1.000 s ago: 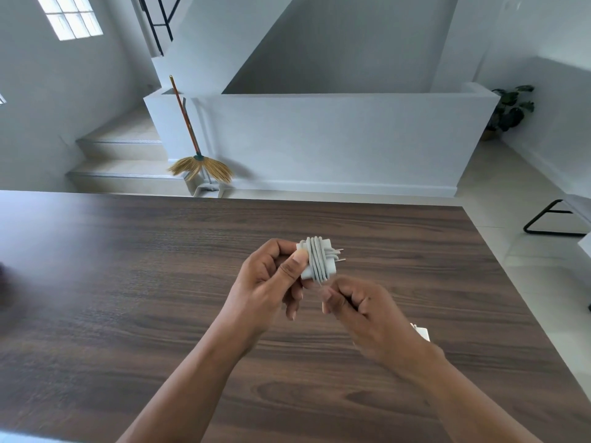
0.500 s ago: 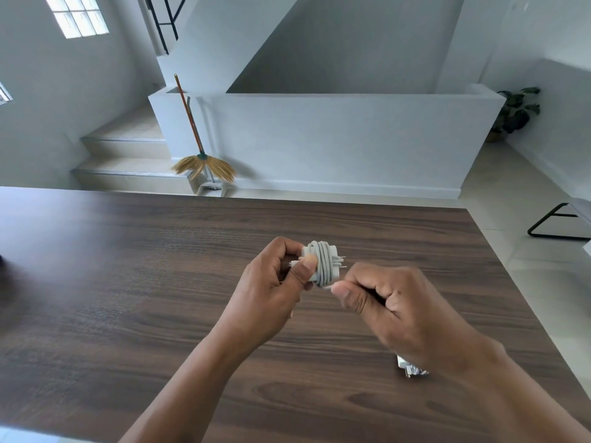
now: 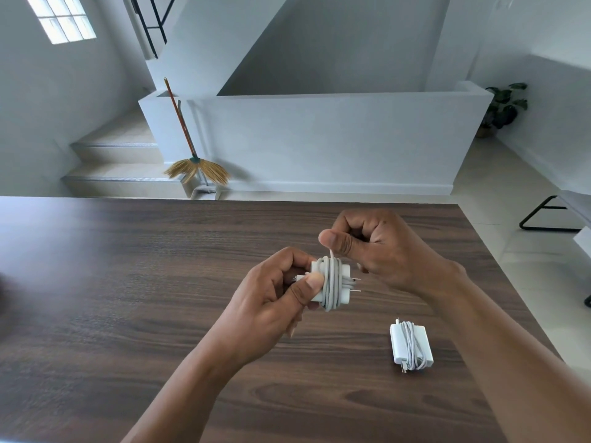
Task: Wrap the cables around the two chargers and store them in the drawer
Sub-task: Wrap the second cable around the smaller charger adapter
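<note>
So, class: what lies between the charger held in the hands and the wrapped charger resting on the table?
In the head view, only bare wooden table lies between the held charger and the wrapped charger.

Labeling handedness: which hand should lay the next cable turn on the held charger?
Right hand: its fingers pinch the free cable end just above the charger. The left hand is occupied gripping the charger body, so it likely just steadies.
</note>
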The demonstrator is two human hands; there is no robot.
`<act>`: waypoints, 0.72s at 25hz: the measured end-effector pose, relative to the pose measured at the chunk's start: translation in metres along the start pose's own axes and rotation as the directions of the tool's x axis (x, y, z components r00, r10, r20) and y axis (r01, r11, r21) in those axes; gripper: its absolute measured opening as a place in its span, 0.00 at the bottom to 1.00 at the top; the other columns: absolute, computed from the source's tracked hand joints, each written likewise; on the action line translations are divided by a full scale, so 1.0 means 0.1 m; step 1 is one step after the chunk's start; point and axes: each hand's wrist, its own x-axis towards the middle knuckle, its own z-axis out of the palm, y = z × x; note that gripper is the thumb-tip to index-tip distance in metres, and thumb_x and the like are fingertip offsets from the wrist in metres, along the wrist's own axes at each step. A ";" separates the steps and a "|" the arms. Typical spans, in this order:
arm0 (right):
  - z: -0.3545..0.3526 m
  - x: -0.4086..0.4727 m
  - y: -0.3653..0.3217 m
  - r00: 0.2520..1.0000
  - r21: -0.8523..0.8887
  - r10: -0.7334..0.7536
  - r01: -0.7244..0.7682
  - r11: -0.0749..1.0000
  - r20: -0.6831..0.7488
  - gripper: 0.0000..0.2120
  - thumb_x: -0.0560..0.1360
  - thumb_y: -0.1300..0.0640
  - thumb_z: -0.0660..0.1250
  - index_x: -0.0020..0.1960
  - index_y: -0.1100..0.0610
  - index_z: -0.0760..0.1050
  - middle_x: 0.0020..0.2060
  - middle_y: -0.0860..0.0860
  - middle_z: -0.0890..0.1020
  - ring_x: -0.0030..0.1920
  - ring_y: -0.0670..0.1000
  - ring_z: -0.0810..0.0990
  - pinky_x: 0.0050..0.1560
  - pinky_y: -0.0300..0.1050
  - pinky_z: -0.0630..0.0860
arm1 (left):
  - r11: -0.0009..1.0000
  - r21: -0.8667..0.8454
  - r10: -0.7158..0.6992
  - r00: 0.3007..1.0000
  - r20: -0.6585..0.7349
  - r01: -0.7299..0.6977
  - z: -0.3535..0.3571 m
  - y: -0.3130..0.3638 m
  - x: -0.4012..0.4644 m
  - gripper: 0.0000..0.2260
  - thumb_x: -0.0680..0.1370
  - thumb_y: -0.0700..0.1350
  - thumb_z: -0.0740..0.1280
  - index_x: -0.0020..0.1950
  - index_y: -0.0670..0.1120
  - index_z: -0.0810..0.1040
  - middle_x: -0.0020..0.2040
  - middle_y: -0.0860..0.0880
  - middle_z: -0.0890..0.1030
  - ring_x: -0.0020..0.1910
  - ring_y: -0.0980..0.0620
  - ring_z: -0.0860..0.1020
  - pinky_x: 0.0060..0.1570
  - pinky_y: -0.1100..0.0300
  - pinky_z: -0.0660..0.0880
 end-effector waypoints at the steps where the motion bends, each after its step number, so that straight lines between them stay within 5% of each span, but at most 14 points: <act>1: 0.02 0.00 0.04 0.999 0.060 0.035 -0.035 0.998 -0.003 0.17 0.78 0.45 0.70 0.36 0.55 0.77 0.27 0.60 0.72 0.27 0.51 0.68 0.29 0.45 0.68 | 0.999 -0.038 -0.005 1.000 0.004 0.005 0.00 -0.01 0.00 0.13 0.82 0.54 0.67 0.57 0.45 0.81 0.39 0.46 0.85 0.30 0.48 0.77 0.29 0.52 0.75; 5: 0.22 -0.08 0.19 0.987 0.289 0.161 -0.149 0.946 -0.018 0.17 0.77 0.45 0.68 0.36 0.55 0.75 0.31 0.58 0.70 0.29 0.52 0.66 0.30 0.43 0.65 | 0.976 -0.213 -0.037 0.999 0.015 0.040 0.03 -0.08 0.01 0.15 0.80 0.54 0.67 0.56 0.43 0.81 0.38 0.46 0.83 0.31 0.46 0.75 0.29 0.55 0.74; 9: 0.39 -0.18 0.30 0.968 0.480 0.244 -0.187 0.857 -0.059 0.26 0.77 0.43 0.71 0.40 0.67 0.72 0.34 0.61 0.71 0.31 0.51 0.65 0.28 0.40 0.63 | 0.927 -0.368 -0.066 0.997 0.043 0.077 0.07 -0.12 0.01 0.16 0.80 0.52 0.68 0.55 0.38 0.81 0.37 0.43 0.81 0.30 0.51 0.74 0.26 0.59 0.72; 18: 0.50 -0.26 0.27 0.952 0.494 0.226 -0.097 0.864 -0.207 0.24 0.78 0.48 0.65 0.41 0.70 0.74 0.28 0.60 0.72 0.23 0.47 0.67 0.23 0.37 0.62 | 0.852 -0.512 -0.101 0.994 0.040 0.108 0.17 -0.09 0.02 0.11 0.81 0.49 0.68 0.50 0.41 0.82 0.36 0.43 0.80 0.28 0.54 0.74 0.24 0.61 0.71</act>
